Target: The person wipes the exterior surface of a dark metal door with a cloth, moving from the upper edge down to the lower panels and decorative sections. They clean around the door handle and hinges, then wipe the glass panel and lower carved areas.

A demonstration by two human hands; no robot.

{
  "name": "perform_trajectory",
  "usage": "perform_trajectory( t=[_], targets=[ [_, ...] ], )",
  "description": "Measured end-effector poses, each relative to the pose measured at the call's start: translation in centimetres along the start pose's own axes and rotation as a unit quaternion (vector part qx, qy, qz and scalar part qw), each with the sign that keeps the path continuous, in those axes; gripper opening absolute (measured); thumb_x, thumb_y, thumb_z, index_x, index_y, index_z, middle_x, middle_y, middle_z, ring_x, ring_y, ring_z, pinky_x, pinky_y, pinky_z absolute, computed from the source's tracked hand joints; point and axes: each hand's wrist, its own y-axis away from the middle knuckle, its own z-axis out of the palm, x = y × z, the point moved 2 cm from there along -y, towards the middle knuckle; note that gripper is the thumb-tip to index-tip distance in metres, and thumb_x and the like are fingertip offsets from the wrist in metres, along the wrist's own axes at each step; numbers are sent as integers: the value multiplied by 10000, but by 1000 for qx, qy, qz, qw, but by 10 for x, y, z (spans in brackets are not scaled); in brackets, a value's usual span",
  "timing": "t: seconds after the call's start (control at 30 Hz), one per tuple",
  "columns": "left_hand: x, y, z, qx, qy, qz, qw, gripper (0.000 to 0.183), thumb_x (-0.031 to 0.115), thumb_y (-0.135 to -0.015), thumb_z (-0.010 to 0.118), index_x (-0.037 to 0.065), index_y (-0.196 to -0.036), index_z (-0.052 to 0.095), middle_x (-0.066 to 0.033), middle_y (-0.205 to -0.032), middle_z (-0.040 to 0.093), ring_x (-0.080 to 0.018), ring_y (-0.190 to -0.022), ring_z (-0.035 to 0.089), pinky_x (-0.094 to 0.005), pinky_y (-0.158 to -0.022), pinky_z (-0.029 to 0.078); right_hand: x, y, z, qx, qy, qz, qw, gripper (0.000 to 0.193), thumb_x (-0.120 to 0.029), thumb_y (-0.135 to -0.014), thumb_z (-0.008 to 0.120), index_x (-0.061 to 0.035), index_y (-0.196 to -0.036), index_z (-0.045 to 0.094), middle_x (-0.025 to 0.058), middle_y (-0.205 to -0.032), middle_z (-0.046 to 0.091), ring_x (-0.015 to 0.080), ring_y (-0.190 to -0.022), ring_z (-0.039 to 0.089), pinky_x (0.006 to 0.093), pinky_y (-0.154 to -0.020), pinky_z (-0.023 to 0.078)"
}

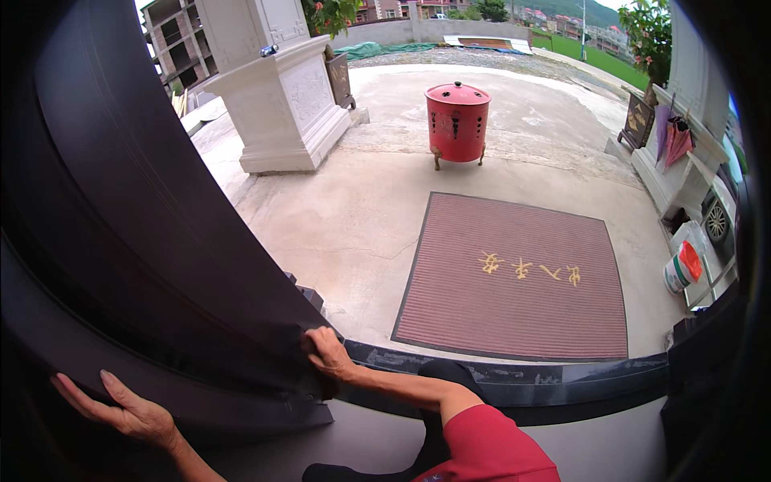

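Observation:
A large dark brown door (152, 241) fills the left side of the head view. My left hand (128, 411) lies against its lower inner face, fingers stretched out and thumb apart, holding nothing. At the door's free edge, my right hand (328, 353) has its fingers curled round the edge. The fingertips are partly lost in the dark there. My right arm, in a red sleeve (494, 446), reaches leftward to the door, above a dark stone threshold (514, 381).
Beyond the threshold lies a ribbed maroon doormat (514, 313). Farther out stands a red lidded metal burner (457, 120) on short legs. A white pillar (285, 104) rises at left. Folded umbrellas (675, 136) and a white bucket (683, 269) with something red stand at right.

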Motion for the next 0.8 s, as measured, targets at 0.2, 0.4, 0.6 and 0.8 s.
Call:
perform_trajectory(
  t=[0.2,0.4,0.6,0.8],
  targets=[
    [7,-1,6,7,31,-32,999,497,106,-944,426,41,-1413,274,-190,-1470,217,-318,-1357,243,-452,-1091,285,-157,-169,-35,208,-201,-189,938,677,88,-634,594,-15,-1270,386,177,-1120,458,364,-1022,467,406,-909,394],
    [7,-2,4,-3,48,-34,998,524,79,-932,434,12,-1415,244,-194,-1478,202,-318,-1367,222,-439,-1109,244,-208,-225,-21,295,-37,-239,925,689,-88,-660,679,-59,-1292,405,155,-1319,348,345,-1235,334,452,-937,280],
    [-3,6,5,-7,55,-26,998,542,65,-927,433,16,-1424,221,-202,-1473,214,-314,-1371,215,-438,-1125,219,-104,-223,-11,316,-148,-102,931,429,-49,-856,510,-24,-1279,443,163,-1159,564,296,-1043,574,370,-885,441],
    [-1,6,3,-29,14,-54,998,533,123,-944,424,26,-1427,222,-231,-1442,248,-326,-1291,346,-415,-1062,341,15,-122,51,183,-180,132,958,528,-206,-868,519,-67,-1351,359,117,-1293,476,258,-1229,417,382,-981,246]
  ],
)
